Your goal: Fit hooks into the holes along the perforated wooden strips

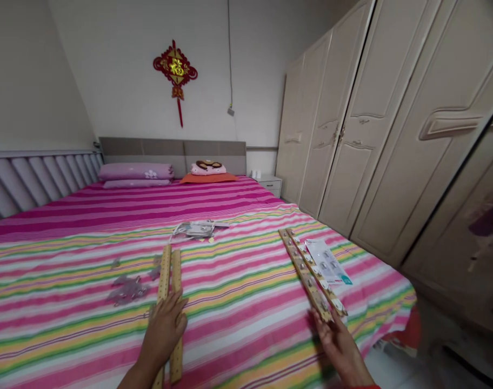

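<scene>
My left hand (164, 324) lies flat, fingers stretched, across two bare wooden strips with rows of holes, a longer left strip (164, 270) and a right strip (176, 270). Left of them is a small pile of clear plastic bags (127, 289) with shiny metal pieces. My right hand (333, 337) holds the near end of a wooden strip with metal fittings (302, 267) between thumb and fingers. A second strip with white pieces along it (317, 273) lies close beside it on the right. Next to that is a clear pack with metal hooks (327, 263).
Everything lies on a bed with a striped sheet (238, 302). Farther back is a heap of packets (198, 229). Folded purple bedding (137, 174) and a pink pillow (208, 168) sit by the headboard (214, 148). A tall wardrobe (352, 135) stands along the right.
</scene>
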Tool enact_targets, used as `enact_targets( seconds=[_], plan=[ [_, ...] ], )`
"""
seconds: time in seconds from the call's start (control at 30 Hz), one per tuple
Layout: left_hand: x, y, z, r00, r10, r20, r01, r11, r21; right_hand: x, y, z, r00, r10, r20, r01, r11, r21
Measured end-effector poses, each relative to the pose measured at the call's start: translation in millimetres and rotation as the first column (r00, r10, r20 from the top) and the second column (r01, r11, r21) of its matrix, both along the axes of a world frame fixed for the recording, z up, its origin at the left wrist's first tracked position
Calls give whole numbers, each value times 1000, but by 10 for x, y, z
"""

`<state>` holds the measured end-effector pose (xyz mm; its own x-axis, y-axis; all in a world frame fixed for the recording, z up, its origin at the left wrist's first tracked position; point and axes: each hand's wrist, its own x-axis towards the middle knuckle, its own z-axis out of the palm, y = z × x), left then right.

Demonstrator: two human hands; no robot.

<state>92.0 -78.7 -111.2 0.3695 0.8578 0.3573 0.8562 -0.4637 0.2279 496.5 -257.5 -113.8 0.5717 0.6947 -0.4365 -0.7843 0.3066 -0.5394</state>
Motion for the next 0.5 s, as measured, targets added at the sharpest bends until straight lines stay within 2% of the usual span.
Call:
enact_targets(
  seconds=[0.17,0.33,0.37,0.5],
  plan=[
    [-11,-9,-20,1000,-2,19,2,1000,25,-134,37,20,970,238,-56,-231,966,116],
    [-2,-37,6,986,-27,165,15,997,72,-514,74,85,919,394,11,-391,907,159],
    [3,-47,25,978,-30,208,15,997,75,-602,90,95,913,404,56,-408,901,145],
    [27,-134,152,921,-22,388,3,999,49,-955,186,145,911,315,267,-361,922,143]
  ],
)
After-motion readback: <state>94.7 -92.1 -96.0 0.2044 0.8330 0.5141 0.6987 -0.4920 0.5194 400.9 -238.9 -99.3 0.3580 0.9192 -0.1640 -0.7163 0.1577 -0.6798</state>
